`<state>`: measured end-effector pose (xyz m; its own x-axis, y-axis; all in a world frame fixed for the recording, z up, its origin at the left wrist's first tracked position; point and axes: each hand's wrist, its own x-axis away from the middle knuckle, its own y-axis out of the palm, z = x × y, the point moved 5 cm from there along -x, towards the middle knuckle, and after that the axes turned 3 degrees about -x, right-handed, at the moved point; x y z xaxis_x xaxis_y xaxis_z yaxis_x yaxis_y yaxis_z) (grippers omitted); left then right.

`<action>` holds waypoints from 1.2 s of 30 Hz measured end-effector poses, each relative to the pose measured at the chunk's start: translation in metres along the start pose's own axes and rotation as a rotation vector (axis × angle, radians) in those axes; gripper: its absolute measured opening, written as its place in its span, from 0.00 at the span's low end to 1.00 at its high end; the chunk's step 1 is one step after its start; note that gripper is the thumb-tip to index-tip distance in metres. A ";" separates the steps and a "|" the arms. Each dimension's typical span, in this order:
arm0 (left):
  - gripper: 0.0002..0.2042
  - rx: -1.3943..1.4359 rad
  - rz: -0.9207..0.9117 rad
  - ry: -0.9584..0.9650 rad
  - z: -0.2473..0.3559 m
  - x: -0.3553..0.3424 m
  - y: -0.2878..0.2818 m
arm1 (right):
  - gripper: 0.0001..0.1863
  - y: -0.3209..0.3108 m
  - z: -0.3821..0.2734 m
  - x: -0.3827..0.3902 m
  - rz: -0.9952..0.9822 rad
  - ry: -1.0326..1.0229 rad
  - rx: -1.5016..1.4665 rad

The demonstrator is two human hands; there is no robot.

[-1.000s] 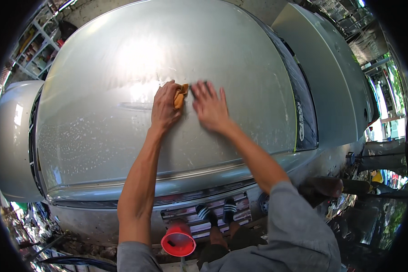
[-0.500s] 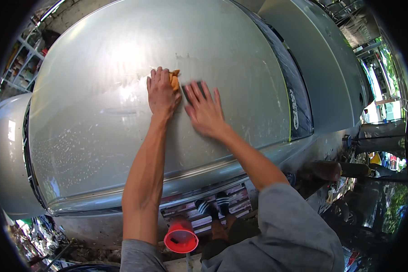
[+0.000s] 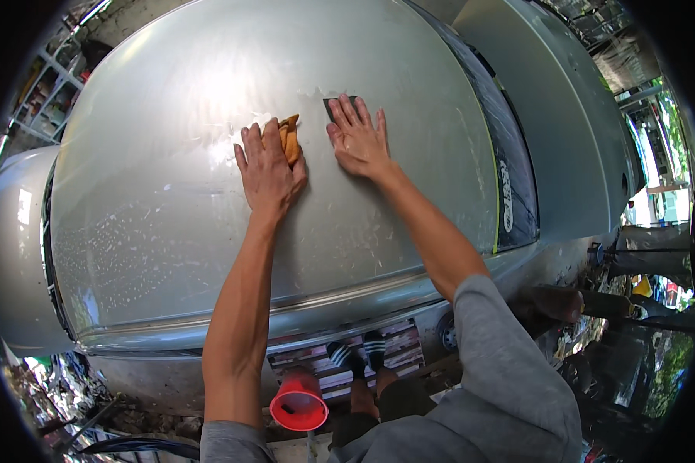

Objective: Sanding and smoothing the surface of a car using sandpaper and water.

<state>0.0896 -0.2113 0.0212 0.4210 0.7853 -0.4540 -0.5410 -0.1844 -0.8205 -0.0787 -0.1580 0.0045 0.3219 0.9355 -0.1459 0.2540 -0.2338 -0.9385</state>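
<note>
Both my hands rest on the silver-grey roof (image 3: pixel 409 208) of a vehicle. My left hand (image 3: pixel 269 174) is closed around a crumpled orange-brown cloth (image 3: pixel 289 140), which touches the roof. To its right, my right hand (image 3: pixel 361 145) holds a dark sheet of sandpaper (image 3: pixel 329 109) against the surface under flattened fingers; only the sheet's upper edge and left corner show. Wet streaks and a dull patch lie around the sandpaper. Pale droplets or specks dot the roof's left part (image 3: pixel 123 251).
A red bucket (image 3: pixel 299 413) with a dark thing inside stands below the vehicle's side, beside my feet on a slatted wooden platform (image 3: pixel 401 347). Plastic sheeting (image 3: pixel 510 166) edged with yellow-green tape covers the windscreen, right. Metal shelving (image 3: pixel 50 96) stands far left.
My right hand has slid the sandpaper away from me and slightly right. My left hand, with the cloth, has shifted a little left, so the gap between the hands is wider.
</note>
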 end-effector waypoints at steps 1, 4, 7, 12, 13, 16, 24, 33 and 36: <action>0.32 -0.004 -0.011 -0.002 0.001 -0.002 0.000 | 0.31 0.005 0.001 0.020 -0.006 0.004 0.003; 0.31 -0.050 -0.012 -0.029 -0.019 -0.001 -0.015 | 0.31 0.010 -0.019 0.059 0.009 -0.086 0.032; 0.31 -0.014 -0.044 -0.044 -0.001 -0.003 -0.009 | 0.31 -0.005 0.012 0.023 -0.028 -0.082 -0.001; 0.30 -0.032 -0.065 -0.062 -0.016 -0.002 -0.010 | 0.31 -0.002 0.005 0.053 -0.022 0.004 -0.017; 0.30 -0.055 -0.056 -0.063 -0.017 -0.002 -0.013 | 0.31 -0.002 0.003 0.063 -0.051 -0.071 -0.027; 0.30 -0.037 -0.054 -0.031 -0.001 -0.003 0.001 | 0.31 -0.011 0.044 0.012 -0.018 0.025 0.003; 0.31 -0.035 -0.068 -0.063 -0.005 -0.003 -0.008 | 0.31 -0.017 0.059 0.016 -0.036 0.022 -0.020; 0.32 -0.036 -0.058 -0.049 -0.002 -0.003 -0.002 | 0.31 -0.029 0.104 0.002 -0.032 0.073 -0.029; 0.29 -0.087 -0.040 -0.040 -0.010 -0.003 -0.011 | 0.31 -0.009 0.088 0.041 0.008 0.042 -0.029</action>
<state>0.1018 -0.2181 0.0284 0.4105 0.8158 -0.4073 -0.4581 -0.2017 -0.8657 -0.1480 -0.0940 -0.0211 0.3618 0.9218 -0.1391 0.2778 -0.2490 -0.9278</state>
